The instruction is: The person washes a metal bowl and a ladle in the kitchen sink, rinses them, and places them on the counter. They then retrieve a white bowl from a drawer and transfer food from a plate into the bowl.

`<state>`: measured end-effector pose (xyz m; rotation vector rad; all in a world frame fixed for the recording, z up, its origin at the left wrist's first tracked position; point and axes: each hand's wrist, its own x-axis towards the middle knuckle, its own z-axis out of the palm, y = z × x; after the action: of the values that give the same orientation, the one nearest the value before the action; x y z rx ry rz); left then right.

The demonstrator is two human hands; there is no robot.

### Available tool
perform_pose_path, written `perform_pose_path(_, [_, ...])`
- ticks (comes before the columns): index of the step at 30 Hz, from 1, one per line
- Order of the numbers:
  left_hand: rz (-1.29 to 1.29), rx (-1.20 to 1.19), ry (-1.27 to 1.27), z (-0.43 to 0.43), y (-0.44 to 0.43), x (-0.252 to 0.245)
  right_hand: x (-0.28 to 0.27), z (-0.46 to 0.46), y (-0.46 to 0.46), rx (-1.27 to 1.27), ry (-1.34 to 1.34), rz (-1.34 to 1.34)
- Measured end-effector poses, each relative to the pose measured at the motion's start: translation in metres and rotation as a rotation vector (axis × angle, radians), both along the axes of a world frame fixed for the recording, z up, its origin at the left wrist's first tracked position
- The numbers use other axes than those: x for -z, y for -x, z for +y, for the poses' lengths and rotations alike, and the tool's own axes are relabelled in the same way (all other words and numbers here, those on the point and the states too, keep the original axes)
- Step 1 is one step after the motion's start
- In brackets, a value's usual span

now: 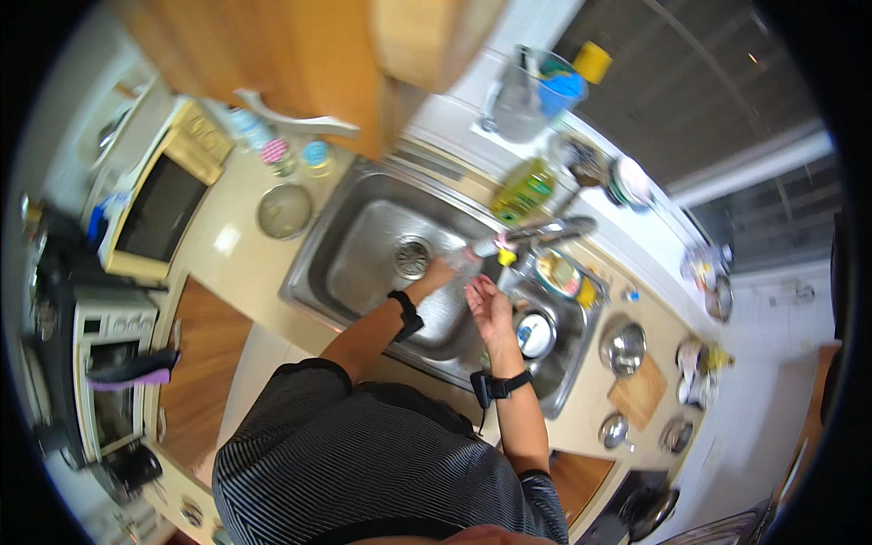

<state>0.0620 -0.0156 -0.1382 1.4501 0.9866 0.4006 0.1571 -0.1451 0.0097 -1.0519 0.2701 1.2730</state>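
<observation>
My left hand (439, 274) reaches over the large basin of a steel double sink (354, 252), close to the drain strainer (413, 257). Its fingers are blurred beside a clear patch under the faucet spout (485, 247); whether that is water or a clear object, I cannot tell. To the right, my right hand (489, 308) is palm up with fingers spread, holding nothing, near the divider between the basins. A white bowl (535, 335) sits in the small basin, and a dish with a sponge (558, 274) lies behind it. Yellow-green dish soap (523, 192) stands behind the faucet.
On the left counter are a round glass lid or dish (285, 211), lidded jars (315, 158) and a microwave (160, 208). At right lie a metal bowl (624, 349) and a wooden cutting board (639, 391). A clear container (528, 95) stands on the window ledge.
</observation>
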Motion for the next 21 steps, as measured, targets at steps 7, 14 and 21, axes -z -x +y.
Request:
perform_pose_path(7, [-0.136,0.026,-0.047,0.039,0.031,0.054,0.004,-0.026,-0.05,0.297,0.115,-0.006])
perform_pose_path(14, [-0.235,0.221,0.49,0.036,0.057,-0.072,0.0,-0.011,-0.103,0.362,0.063,-0.026])
perform_pose_path(21, [-0.442,0.065,0.874,0.021,0.084,-0.082,-0.002,-0.05,-0.105,0.044,0.271,-0.581])
